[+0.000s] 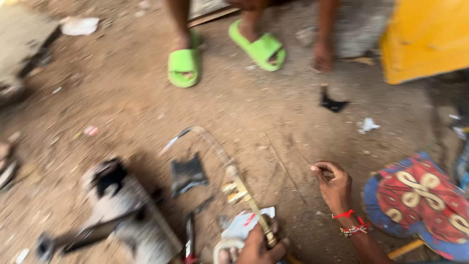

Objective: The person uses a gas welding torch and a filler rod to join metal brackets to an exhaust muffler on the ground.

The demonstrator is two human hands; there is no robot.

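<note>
- While the left hand (259, 247) closes around a brass fitting (254, 208) on a clear hose (210, 142), the picture is blurred.
- Right hand (333, 186) pinches 1 thin wire (305, 159) over the dirt ground (122, 88).

A thin, straight wire (293, 168) lies slanting across the dirt floor (127, 98), its near end pinched at the right hand (334, 186), while a brass-coloured fitting (254, 208) joined to a clear curved hose (210, 139) sits gripped in the left hand (259, 247).
</note>
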